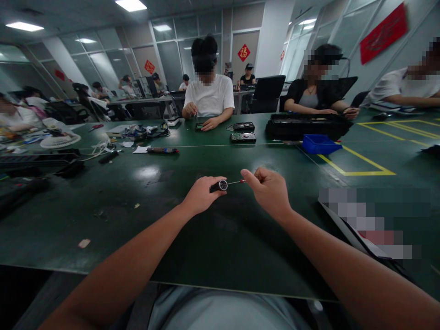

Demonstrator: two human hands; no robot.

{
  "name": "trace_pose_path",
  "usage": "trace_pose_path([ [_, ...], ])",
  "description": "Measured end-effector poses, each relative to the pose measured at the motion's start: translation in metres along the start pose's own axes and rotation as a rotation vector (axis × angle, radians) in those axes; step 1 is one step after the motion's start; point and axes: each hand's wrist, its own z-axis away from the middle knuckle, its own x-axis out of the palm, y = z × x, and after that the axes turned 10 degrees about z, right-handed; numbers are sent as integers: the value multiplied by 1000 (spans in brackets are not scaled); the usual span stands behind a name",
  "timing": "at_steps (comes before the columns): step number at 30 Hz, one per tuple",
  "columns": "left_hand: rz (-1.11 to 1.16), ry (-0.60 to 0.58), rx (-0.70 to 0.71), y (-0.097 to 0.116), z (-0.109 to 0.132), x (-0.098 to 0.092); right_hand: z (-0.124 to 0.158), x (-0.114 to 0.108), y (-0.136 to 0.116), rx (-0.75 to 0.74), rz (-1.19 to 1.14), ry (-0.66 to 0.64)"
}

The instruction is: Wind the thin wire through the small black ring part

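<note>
**Dark green worktable in a glass-walled workroom, both hands on one small tool**

Glass partitions, ceiling lights and red paper hangings close off the room behind a long dark green table, where several other people sit at work along the far and side edges.

At the table's left edge stands a white round fan-like object, with loose cables and dark flat things around it. Further in, toward the far edge, lies a slim black pen-shaped tool. Across the far edge sits a person in a white T-shirt, both of that person's hands resting on the table.

Near the table's middle, well in from the near edge, the left hand is closed over a small black cylinder with a round silver end cap, thumb and fingers wrapped around its body. From that cap a thin metal rod runs to the right. The right hand pinches the rod's far end, which shows red, between thumb and forefinger, the other fingers curled in. Whether the cylinder touches the table I cannot tell.

Right of centre, toward the far edge, lie two flat dark devices, then a long black case and, just beside it, a blue plastic tray. Yellow tape lines mark the table's right part.
</note>
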Motion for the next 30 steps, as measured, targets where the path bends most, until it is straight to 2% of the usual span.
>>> trace_pose_path([
  [4,-1,-2,-16,1,0,0,1,3,0,-36,0,10],
  [9,7,7,-4,-2,-1,1,3,3,0,-63,-47,-50],
  [16,19,12,-7,-2,0,1,5,0,2,-241,-125,-152],
  [20,17,0,-16,-1,-1,0,5,-1,-1,-176,-80,-195],
  [23,18,1,-10,-1,-1,-1,6,0,-2,-116,-72,-171],
  [27,22,29,-6,-4,-2,1,5,5,0,-22,-256,-119],
  [30,14,39,-7,-5,-2,1,3,11,3,53,-422,-141],
])
